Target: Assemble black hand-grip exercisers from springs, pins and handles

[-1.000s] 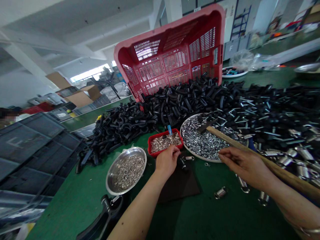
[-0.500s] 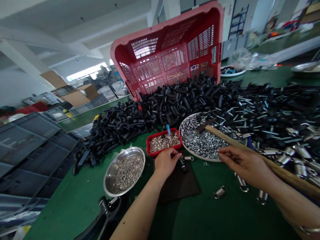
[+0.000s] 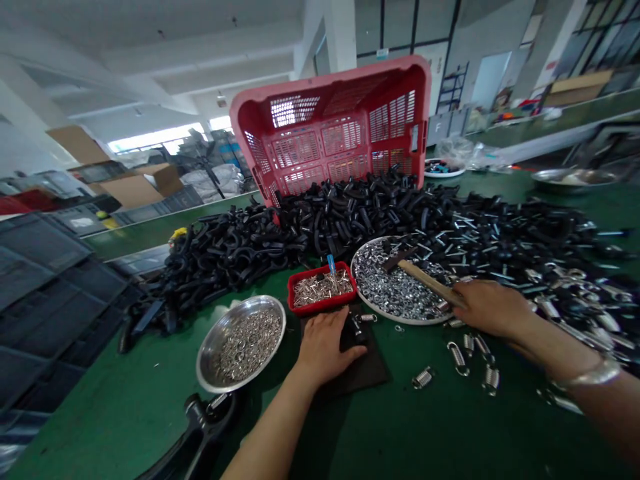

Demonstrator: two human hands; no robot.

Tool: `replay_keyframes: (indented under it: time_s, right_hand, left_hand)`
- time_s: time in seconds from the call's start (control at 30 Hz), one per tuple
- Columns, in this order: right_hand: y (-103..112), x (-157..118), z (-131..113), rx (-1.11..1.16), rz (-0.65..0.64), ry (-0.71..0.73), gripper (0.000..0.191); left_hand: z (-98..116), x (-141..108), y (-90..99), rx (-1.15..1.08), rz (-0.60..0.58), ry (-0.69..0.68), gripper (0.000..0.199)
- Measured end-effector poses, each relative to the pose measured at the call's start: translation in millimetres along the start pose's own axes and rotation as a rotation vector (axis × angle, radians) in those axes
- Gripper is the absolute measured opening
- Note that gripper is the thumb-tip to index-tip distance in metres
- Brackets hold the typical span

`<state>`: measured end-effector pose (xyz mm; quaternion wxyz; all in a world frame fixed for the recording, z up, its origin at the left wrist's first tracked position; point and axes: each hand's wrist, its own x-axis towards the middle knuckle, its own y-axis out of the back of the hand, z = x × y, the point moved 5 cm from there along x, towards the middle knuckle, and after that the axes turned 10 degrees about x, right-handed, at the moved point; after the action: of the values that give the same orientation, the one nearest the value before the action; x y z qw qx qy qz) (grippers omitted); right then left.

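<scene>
My right hand [image 3: 493, 307] is wrapped round the wooden handle of a hammer [image 3: 425, 280], whose head lies over the white plate [image 3: 373, 308] of small metal pieces. My left hand [image 3: 325, 347] rests on a dark flat pad [image 3: 373, 373], fingers stretched and thumb apart. Right beside its fingers, a small black part [image 3: 358, 328] lies on the pad, with a metal spring [image 3: 369, 318] just to the right. Behind that hand stands a red tray [image 3: 320, 303] of small pins, a blue-handled tool sticking out of it.
A steel bowl [image 3: 205, 363] of small rings stands at left, near a black forked part [image 3: 193, 433]. Loose springs [image 3: 457, 359] lie by my right hand. Black parts [image 3: 345, 207] spill from a tipped red crate [image 3: 330, 77] across the back.
My right hand has closed round the hammer handle, and the hammer has shifted. My left fingers have gone from a pinch at the black part to stretched out. The view has turned slightly.
</scene>
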<state>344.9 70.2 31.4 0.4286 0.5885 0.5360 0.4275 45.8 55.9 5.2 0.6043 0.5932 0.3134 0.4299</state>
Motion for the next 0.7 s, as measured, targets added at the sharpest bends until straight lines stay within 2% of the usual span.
replay_keyframes:
  time_s: [0.07, 0.1, 0.23, 0.33, 0.4, 0.53, 0.7]
  right_hand:
    - [2.8, 6.0, 2.9, 0.112, -0.101, -0.015, 0.022]
    - [6.8, 5.3, 1.5, 0.155, -0.109, -0.004, 0.023]
    - [20.1, -26.4, -22.7, 0.258, -0.003, 0.083, 0.031]
    - [8.3, -61.8, -55.4, 0.358, -0.027, 0.234, 0.049]
    - [-5.8, -76.7, -74.3, 0.366, -0.088, 0.316, 0.054]
    - [-21.9, -81.0, -90.9, 0.367, -0.229, 0.300, 0.050]
    - [-6.3, -76.1, -93.4, 0.464, -0.077, 0.236, 0.052]
  left_hand:
    - [-5.0, -2.8, -4.9, -0.047, 0.034, 0.088, 0.070]
    - [-6.9, -3.5, -6.3, -0.064, 0.065, 0.132, 0.066]
    - [-9.6, -2.4, -7.1, -0.081, 0.151, 0.209, 0.055]
    - [-11.7, 0.8, -5.5, -0.095, 0.154, 0.193, 0.056]
    - [-13.6, 2.3, -4.9, -0.112, 0.147, 0.178, 0.056]
    - [-16.5, 2.6, -5.9, -0.133, 0.148, 0.178, 0.057]
    - [-16.9, 1.8, -6.4, -0.148, 0.137, 0.186, 0.059]
